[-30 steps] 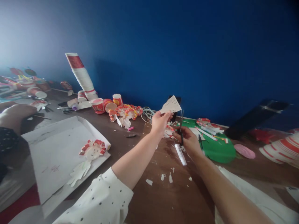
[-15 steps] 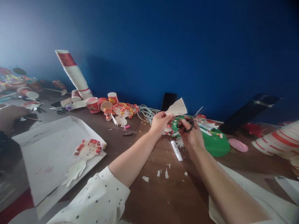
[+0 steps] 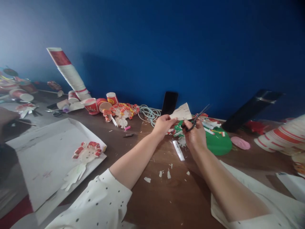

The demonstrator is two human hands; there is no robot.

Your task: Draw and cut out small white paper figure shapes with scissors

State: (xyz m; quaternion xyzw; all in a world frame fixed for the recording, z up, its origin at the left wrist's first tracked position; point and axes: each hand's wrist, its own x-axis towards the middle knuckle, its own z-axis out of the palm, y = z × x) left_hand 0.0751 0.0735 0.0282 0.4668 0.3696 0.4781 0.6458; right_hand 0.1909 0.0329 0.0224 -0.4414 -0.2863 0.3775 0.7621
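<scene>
My left hand (image 3: 165, 126) pinches a fan-shaped piece of white paper (image 3: 183, 112) by its narrow end, above the table. Faint marks show on the paper. Just to its right, my right hand (image 3: 195, 135) is wrapped round a pair of scissors (image 3: 199, 115) with black handles, their blades pointing up and away to the right. Scissors and paper sit close together; whether they touch I cannot tell. Below my hands lie a white glue tube (image 3: 178, 150) and several small paper scraps (image 3: 169, 173). Part of a green paper sheet (image 3: 220, 144) shows behind my right hand.
A phone (image 3: 170, 102) leans on the blue wall beside a coiled cable (image 3: 149, 113). Paper-cup figures (image 3: 122, 115) and a tall cup stack (image 3: 71, 74) stand left of it. A paper doll (image 3: 89, 152) lies on a white sheet (image 3: 45, 159). Far left is another person's blurred arm (image 3: 8, 119).
My right hand has turned the scissors so the blades tilt further right, and the paper's wide end has tipped slightly. The whole view has shifted a little.
</scene>
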